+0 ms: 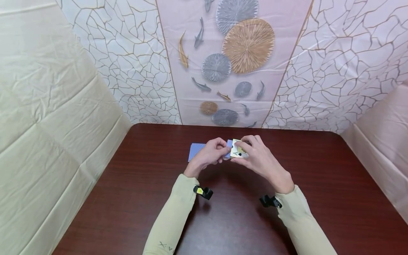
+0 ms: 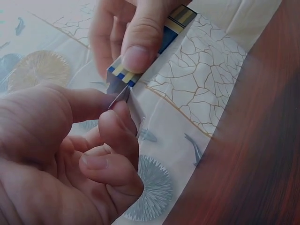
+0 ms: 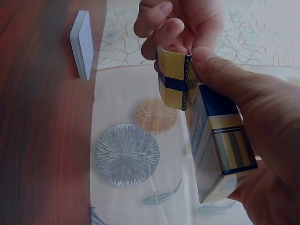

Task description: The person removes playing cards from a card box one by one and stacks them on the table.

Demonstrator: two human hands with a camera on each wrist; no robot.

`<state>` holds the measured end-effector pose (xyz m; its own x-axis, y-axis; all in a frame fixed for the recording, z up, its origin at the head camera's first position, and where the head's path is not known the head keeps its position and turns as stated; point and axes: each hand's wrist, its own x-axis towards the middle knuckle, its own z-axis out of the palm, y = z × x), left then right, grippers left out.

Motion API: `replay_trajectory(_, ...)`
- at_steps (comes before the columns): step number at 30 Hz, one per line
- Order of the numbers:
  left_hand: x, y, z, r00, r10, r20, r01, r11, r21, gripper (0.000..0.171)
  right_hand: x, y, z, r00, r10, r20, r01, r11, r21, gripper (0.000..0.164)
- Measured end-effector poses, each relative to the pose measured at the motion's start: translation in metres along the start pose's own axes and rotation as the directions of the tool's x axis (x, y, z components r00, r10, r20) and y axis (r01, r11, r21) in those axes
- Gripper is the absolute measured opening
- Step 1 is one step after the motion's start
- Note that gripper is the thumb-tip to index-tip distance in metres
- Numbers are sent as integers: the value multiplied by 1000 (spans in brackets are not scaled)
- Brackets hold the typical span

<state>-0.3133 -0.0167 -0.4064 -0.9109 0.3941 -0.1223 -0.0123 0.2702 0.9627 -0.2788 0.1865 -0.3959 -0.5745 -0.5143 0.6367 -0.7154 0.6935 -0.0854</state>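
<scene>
One card box (image 3: pixel 211 140) I grip in my right hand (image 1: pixel 259 156) above the table (image 1: pixel 127 198), toward its far edge; my left hand (image 1: pixel 208 153) pinches a thin piece (image 2: pixel 118 97), flap or card I can't tell. Blue-backed cards (image 1: pixel 196 150) lie just left.

Curtained-off booth (image 1: pixel 121 53) (draped sheets (image 1: pixel 60 95), tabletop (image 1: pixel 127 198))

Two grips are in view, one left grip (image 1: pixel 207 154) and one right grip (image 1: pixel 259 156), with two sleeves (image 1: pixel 173 216) and two black wrist devices (image 1: pixel 270 201). One tabletop (image 1: pixel 121 198) bears one stack of cards (image 1: pixel 195 150), its cards uncountable. There is one card box (image 3: pixel 222 145). Six printed discs (image 1: pixel 248 46) and eight printed fish (image 1: pixel 199 34), cropped ones included, show behind.
</scene>
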Motion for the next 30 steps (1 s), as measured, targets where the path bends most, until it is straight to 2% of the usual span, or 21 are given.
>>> replay_trajectory(3, 0, 0, -1, 1000, -2, -6, 2, 1000, -30, 17, 0, 1, -1, 1000, 21, 19, -21, 1000, -9, 49)
replay_trajectory(9, -1, 2, -3, 997, 36, 71, -33, 999, -41, 36, 0, 2, 0, 998, 44, 53, -43, 999, -28, 50)
replay_trajectory(11, -2, 3, -4, 996, 45, 72, -42, 998, -41, 39, 0, 2, 0, 998, 46, 49, -45, 999, -26, 50)
replay_trajectory(16, -4, 5, -7, 998, 53, 40, -51, 998, -46, 38, -2, 3, 1, 999, 35, 12, -35, 999, -18, 50)
replay_trajectory(22, -5, 8, -9, 997, 71, 32, -70, 997, -25, 38, -2, 4, 2, 1000, 16, -18, -17, 1000, -20, 56)
replay_trajectory(30, -9, 12, -12, 994, 91, 54, -90, 996, -20, 43, -1, 2, 1, 999, 34, 6, -34, 999, -33, 54)
